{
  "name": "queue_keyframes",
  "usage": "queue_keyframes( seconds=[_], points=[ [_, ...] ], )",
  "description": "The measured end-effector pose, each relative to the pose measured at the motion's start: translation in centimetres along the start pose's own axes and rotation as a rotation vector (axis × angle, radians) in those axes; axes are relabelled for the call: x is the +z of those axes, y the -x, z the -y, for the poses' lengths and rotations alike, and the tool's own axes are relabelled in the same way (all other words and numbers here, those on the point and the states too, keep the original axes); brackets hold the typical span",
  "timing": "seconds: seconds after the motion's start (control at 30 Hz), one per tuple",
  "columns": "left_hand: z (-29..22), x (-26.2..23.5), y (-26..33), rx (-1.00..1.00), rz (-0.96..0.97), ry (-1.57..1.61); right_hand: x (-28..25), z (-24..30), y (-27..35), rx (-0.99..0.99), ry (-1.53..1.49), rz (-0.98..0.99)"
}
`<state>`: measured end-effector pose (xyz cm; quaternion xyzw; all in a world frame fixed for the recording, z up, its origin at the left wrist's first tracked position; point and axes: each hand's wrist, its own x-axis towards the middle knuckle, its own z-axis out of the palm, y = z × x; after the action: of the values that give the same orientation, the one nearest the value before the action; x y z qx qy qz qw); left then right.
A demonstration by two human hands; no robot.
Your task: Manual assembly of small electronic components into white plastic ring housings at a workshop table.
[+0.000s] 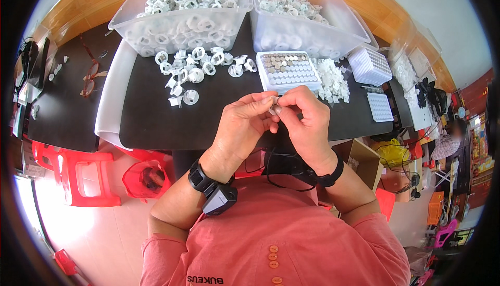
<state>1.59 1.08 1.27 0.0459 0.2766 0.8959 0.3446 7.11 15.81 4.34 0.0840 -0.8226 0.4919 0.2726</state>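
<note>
The small pale piece (273,108) was at the meeting point of your two hands, above the near part of the dark counter (161,122), and your fingers hid most of it. Your left hand's (240,123) grip was narrow, pinching the piece between thumb and index finger. Your right hand's (308,113) grip was just as narrow, its thumb and bent index finger on the same piece.

From there, at one o'clock, just beyond your fingers, stood a white tray (262,71) with silvery discs in its farther rows. Beside it at two o'clock lay a heap of small white bits (333,80), with a stack of white trays (371,67) farther along. A single tray (380,107) lay at three o'clock. Loose white round parts (196,75) were scattered toward ten o'clock. Behind them, a clear bin (125,24) was piled with similar parts, and a second bin (341,40) stood at one o'clock.
</note>
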Motion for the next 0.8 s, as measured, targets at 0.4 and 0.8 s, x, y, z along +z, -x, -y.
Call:
queue_keyframes(
  seconds=[0.4,0.8],
  points=[
    [-0.06,0.11,0.05,0.002,-0.004,-0.011,-0.51,0.01,-0.2,0.023,0.015,0.017],
    [-0.04,0.06,0.08,-0.007,-0.008,-0.01,-0.54,0.91,-0.11,0.253,-0.143,0.044]
  ],
)
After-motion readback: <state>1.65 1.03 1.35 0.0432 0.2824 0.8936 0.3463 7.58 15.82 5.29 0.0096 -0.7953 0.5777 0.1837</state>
